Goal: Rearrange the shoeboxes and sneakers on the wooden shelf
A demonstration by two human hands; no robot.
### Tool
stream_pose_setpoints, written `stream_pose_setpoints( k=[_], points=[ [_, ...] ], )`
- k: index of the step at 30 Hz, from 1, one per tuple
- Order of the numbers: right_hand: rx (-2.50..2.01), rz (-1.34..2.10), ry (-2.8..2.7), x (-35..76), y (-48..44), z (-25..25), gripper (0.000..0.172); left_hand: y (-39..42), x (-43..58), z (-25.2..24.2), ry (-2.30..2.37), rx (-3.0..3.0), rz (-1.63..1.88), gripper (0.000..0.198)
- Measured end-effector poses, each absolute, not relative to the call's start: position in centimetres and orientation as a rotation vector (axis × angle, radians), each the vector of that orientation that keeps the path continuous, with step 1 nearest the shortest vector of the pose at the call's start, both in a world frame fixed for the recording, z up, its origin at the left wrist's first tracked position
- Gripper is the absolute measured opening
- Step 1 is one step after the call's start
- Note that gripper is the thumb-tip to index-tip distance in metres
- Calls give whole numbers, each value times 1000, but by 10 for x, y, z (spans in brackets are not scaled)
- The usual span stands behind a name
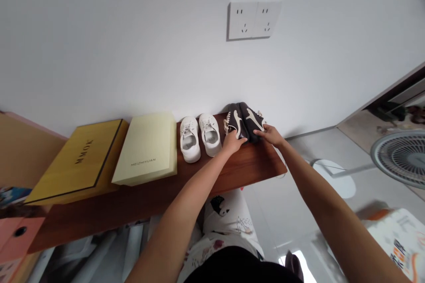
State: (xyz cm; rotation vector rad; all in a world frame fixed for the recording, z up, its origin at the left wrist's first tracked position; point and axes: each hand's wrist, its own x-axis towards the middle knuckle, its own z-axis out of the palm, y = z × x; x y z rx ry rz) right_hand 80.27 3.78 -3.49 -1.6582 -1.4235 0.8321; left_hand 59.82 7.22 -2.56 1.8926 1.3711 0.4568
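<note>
A pair of dark brown sneakers with cream stripes stands side by side against the wall near the shelf's right end. My left hand (234,142) is closed on the heel end of the left dark sneaker (235,117). At the heel of the right dark sneaker (251,117), my right hand (269,135) pinches its outer side with thumb and fingers. The hands hide part of both heels. Just left of them, a pair of white sneakers, the nearer one (210,135) and the farther one (190,139), sits toes to the wall.
The brown wooden shelf (195,177) also bears a cream box (146,148) and a yellow box (79,159) on the left. A pink box (20,241) is at lower left. On the right are a round fan (403,159) and a white printed package (395,239). A socket plate (254,20) is on the wall.
</note>
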Motion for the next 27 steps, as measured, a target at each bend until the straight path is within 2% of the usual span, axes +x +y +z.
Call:
stream_pose_setpoints(
  k=[5,8,12,27],
  points=[
    [-2133,212,-1910,795,43,-6,36,74,600,10,1339,2324,131,40],
    [-2292,44,-2112,776,41,4,33,72,609,22,1361,2437,-48,40],
    [-2353,5,-2256,755,40,9,32,68,618,24,1389,2485,-143,40],
    [-2341,103,-2331,741,44,-5,33,68,624,6,1376,2478,-153,34]
  ],
)
